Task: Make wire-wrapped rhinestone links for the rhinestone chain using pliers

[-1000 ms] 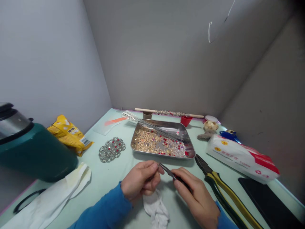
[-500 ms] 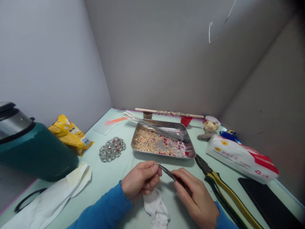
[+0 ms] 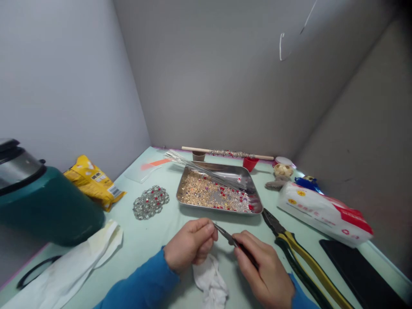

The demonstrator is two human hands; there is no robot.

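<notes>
My left hand (image 3: 191, 243) is curled in a pinch, thumb against fingertips, on something too small to make out. My right hand (image 3: 262, 268) grips small thin-nosed pliers (image 3: 229, 238) whose tip meets the left fingertips. Both hands hover just above the pale green table, in front of a steel tray (image 3: 254, 198) filled with gold, red and clear beads. A bundle of thin wires (image 3: 206, 171) lies across the tray. A crumpled white tissue (image 3: 210, 281) sits under my hands.
Yellow-handled pliers (image 3: 298, 253) lie right of my hands. A beaded round mat (image 3: 151, 201), yellow snack bag (image 3: 93, 180), green kettle (image 3: 48, 201) and white paper (image 3: 71, 266) are left. A tissue pack (image 3: 323, 212), black slab (image 3: 360, 274), red cup (image 3: 250, 163) and beaded stick (image 3: 228, 152) are right and behind.
Both hands have stayed almost in place; they shifted slightly down and right in view, and the plier tip remains at the left fingertips.
</notes>
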